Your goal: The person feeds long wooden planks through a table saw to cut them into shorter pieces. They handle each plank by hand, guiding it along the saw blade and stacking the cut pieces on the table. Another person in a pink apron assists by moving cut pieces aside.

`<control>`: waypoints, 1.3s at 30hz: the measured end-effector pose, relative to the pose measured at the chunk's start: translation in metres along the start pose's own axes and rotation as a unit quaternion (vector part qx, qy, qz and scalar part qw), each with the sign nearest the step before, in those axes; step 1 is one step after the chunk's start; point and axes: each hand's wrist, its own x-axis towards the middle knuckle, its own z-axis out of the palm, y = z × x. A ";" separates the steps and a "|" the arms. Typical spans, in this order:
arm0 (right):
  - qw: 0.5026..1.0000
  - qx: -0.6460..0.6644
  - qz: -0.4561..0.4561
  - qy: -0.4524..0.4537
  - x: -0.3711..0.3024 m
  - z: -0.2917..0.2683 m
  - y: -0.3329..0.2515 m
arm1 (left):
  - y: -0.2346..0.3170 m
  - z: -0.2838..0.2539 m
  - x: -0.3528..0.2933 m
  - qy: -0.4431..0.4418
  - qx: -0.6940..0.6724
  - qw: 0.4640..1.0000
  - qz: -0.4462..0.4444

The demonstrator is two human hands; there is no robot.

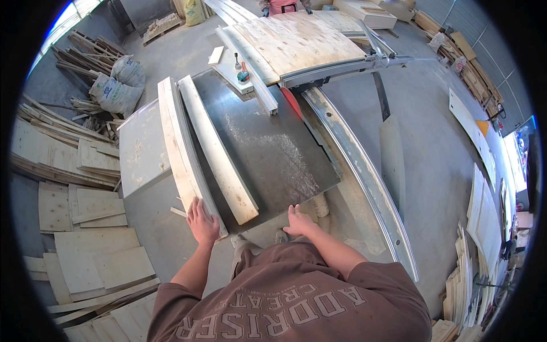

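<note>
Brown shirt [296, 276] at six o'clock: pale outlined capitals [305, 312], inverted. White sack [117, 94] at ten o'clock: blue-green print [107, 91], not legible.

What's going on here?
Someone at the dark table has their left hand on the near end of a stack of strips. Their right hand is at the table's near edge, holding nothing visible; contact is unclear. A separate strip lies right of the stack. Beyond, a co-worker stands behind a large sheet.

Two bare hands [204, 221] [299, 221], one touched plank stack [181, 142], one dark tabletop [262, 176], one co-worker [281, 6].
</note>
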 end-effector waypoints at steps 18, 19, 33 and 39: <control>1.000 0.009 0.003 0.003 -0.002 0.000 0.003 | 0.002 0.000 -0.002 -0.008 0.002 1.000 -0.007; 1.000 0.008 0.003 0.003 -0.002 0.000 0.003 | 0.003 0.000 -0.002 -0.008 0.002 1.000 -0.009; 1.000 0.005 0.009 0.000 -0.006 -0.003 0.000 | 0.005 -0.003 -0.002 -0.009 -0.001 1.000 -0.007; 1.000 0.014 0.011 0.003 -0.005 0.000 0.002 | 0.005 -0.003 -0.002 -0.009 0.002 1.000 -0.006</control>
